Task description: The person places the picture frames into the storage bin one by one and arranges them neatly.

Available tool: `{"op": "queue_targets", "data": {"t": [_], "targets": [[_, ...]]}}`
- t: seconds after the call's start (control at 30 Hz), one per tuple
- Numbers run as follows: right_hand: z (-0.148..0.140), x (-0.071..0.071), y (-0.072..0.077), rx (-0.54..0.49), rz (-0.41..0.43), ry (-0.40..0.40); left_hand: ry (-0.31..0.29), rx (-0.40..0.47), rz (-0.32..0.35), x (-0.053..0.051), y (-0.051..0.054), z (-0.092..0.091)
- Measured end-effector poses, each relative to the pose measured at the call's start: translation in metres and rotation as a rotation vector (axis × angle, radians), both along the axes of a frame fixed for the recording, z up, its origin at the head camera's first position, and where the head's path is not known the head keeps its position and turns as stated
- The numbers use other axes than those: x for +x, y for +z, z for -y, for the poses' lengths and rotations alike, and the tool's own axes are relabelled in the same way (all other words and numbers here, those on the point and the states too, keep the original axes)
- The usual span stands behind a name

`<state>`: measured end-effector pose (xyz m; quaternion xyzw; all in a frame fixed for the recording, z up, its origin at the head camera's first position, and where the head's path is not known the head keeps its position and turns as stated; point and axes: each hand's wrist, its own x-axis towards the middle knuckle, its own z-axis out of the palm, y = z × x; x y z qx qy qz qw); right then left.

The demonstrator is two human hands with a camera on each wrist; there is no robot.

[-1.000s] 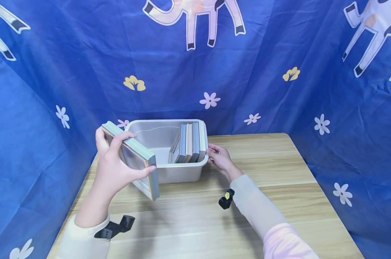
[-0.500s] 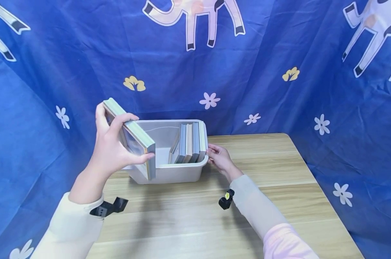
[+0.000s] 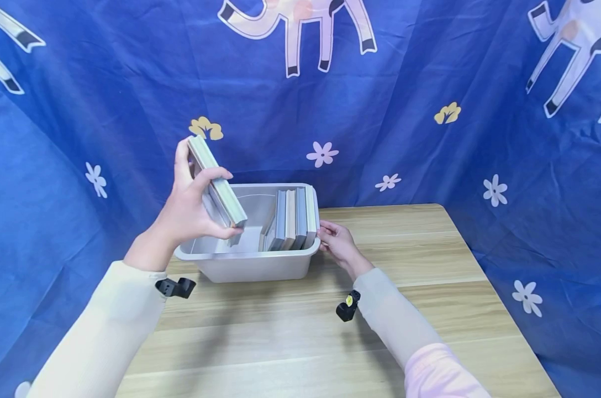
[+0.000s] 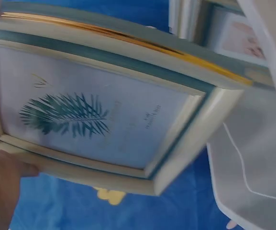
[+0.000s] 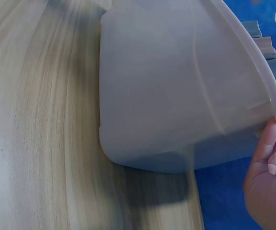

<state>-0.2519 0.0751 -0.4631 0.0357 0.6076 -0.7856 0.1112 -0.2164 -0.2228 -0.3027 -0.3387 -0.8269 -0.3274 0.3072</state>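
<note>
A picture frame [image 3: 220, 193] is in my left hand [image 3: 188, 207], tilted above the left part of a white plastic bin [image 3: 253, 268]. Thumb and fingers grip it by its edges. In the left wrist view the picture frame [image 4: 104, 105] shows a cream and green border with a gold line, round a print of a green leaf. Several more frames [image 3: 290, 221] stand side by side in the right half of the bin. At the bin's right end, my right hand [image 3: 339, 243] pinches the rim; the right wrist view shows this hand [image 5: 271, 177] at the rim's corner.
The bin stands at the back of a wooden table [image 3: 380, 326]. Blue patterned cloth [image 3: 405, 83] hangs behind the table and along both sides. A thin pale cord [image 4: 243, 163] runs inside the bin's wall.
My left hand has lifted the picture frame from in front of the bin's left end, moving it up and rightward over the opening. The right hand and the bin stay put.
</note>
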Motion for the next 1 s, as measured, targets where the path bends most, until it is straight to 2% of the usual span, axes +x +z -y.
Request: {"op": "queue_targets", "data": {"t": [0.13,0.33,0.6,0.73,0.87,1.0], "targets": [[0.0,0.001,0.0,0.003,-0.016,-0.011,-0.002,-0.043,0.021,-0.013,-0.009,0.0],[0.0,0.001,0.001,0.0,-0.018,-0.015,0.009,-0.115,0.069,-0.031,-0.028,0.002],[0.001,0.003,0.003,0.01,-0.015,-0.016,-0.007,-0.22,0.082,-0.047,-0.051,0.002],[0.001,0.002,0.002,0.004,-0.017,-0.012,0.005,-0.282,0.156,-0.05,-0.063,0.001],[0.001,0.002,0.002,-0.001,-0.014,-0.014,0.008,-0.309,0.234,-0.053,-0.072,0.0],[0.001,0.002,0.002,0.002,-0.018,-0.014,0.013,-0.33,0.281,-0.057,-0.081,0.0]]}}
